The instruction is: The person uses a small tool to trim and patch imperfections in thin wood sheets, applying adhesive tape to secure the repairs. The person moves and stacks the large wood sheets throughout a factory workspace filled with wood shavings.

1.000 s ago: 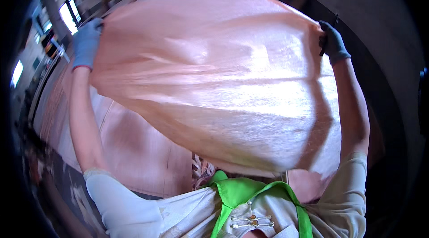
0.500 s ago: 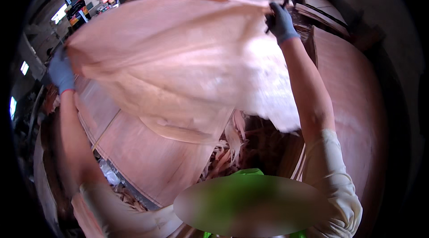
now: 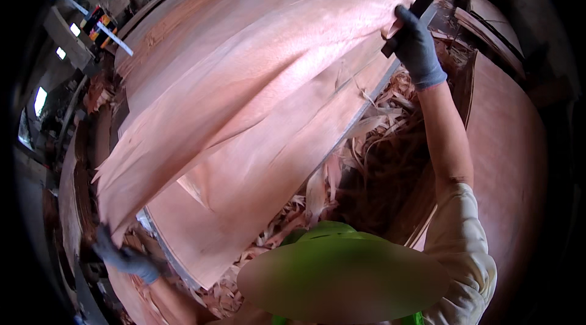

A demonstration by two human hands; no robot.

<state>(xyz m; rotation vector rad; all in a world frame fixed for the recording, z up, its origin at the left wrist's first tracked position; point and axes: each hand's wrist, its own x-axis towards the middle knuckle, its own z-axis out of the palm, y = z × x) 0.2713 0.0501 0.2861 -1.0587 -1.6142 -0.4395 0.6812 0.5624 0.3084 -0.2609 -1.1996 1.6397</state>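
A large, thin, pinkish wood veneer sheet (image 3: 244, 75) hangs between my gloved hands, bent in a long fold. At the far right, my right hand (image 3: 418, 50) is closed on the sheet's edge and on a dark, flat, bar-like object (image 3: 421, 6) whose kind I cannot make out. Down at the lower left, my left hand (image 3: 125, 255) pinches the sheet's near corner, its fingers partly behind the wood. Beneath the held sheet lies a stack of veneer (image 3: 201, 233), partly covered by it.
Curled veneer scraps (image 3: 390, 123) fill the gap right of the stack. Another veneer stack (image 3: 506, 160) stands along the right side. A black and yellow box-like device (image 3: 99, 26) is at the far left. More wood sheets (image 3: 488, 35) lie at the far right.
My left hand has come down and toward me with the sheet's corner. My right hand has shifted slightly right. The sheet has swung from spread out to a slanting fold, exposing more scraps.
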